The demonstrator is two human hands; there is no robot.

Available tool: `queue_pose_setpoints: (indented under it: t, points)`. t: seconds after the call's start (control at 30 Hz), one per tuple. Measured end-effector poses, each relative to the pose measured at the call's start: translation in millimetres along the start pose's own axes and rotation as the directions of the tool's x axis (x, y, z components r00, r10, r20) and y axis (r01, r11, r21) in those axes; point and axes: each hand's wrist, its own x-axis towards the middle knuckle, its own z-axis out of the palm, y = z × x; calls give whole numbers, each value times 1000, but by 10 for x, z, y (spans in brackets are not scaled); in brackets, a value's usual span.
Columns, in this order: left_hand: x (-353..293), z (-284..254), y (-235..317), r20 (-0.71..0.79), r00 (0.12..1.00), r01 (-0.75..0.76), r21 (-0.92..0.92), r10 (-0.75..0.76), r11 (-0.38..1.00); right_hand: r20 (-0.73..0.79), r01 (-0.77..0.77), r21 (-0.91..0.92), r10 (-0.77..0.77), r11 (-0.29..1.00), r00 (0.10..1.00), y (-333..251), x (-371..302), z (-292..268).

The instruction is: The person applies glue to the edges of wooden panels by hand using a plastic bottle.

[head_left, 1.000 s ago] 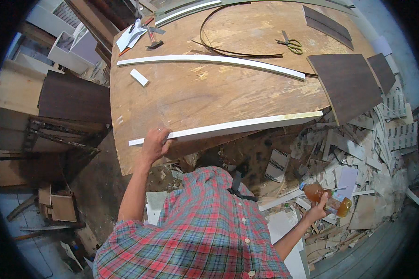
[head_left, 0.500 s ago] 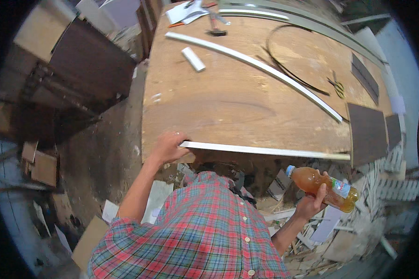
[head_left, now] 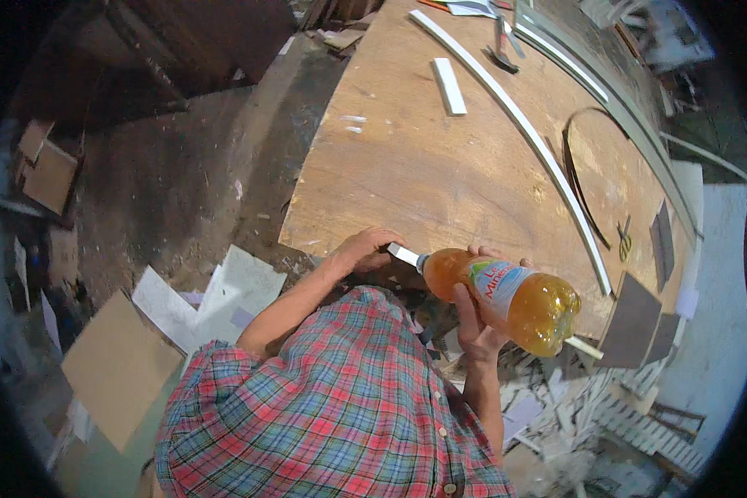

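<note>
My right hand (head_left: 478, 322) is wrapped round a plastic bottle (head_left: 541, 314) of amber liquid with a pale label. The bottle lies tilted in front of me, its capped neck pointing left toward my other hand. My left hand (head_left: 368, 251) closes round the left end of a white strip (head_left: 403, 255) at the near edge of the wooden tabletop (head_left: 407, 178). Most of that strip is hidden behind the bottle and my right hand; its far end shows past the bottle's base.
On the tabletop lie a long white strip (head_left: 529, 137), a short white block (head_left: 449, 86), a hammer (head_left: 501, 56), a black cable loop (head_left: 569, 158) and scissors (head_left: 625, 241). Dark panels (head_left: 631, 322) sit at the right. Board offcuts (head_left: 120, 361) and scraps litter the floor.
My right hand has brought the bottle up and leftward, over the near strip. The view has turned, so the tabletop now slants to the right. My left hand stays at the strip's end.
</note>
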Motion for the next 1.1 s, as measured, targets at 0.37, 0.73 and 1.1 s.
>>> queue_pose_setpoints:
  t: [0.37, 0.73, 1.1]
  points:
    - [-72, 28, -46, -80, 995, -52, 94, 60, 994, 152, 32, -11, -30, 999, 988, 44, 37, 369]
    - [-4, -17, -54, -47, 994, -98, 27, 99, 995, 74, -21, -322, 48, 946, 996, 73, -157, 10]
    - [5, 22, -50, -74, 993, -81, 80, 87, 994, -288, -243, -238, 170, 941, 942, 331, -504, -597]
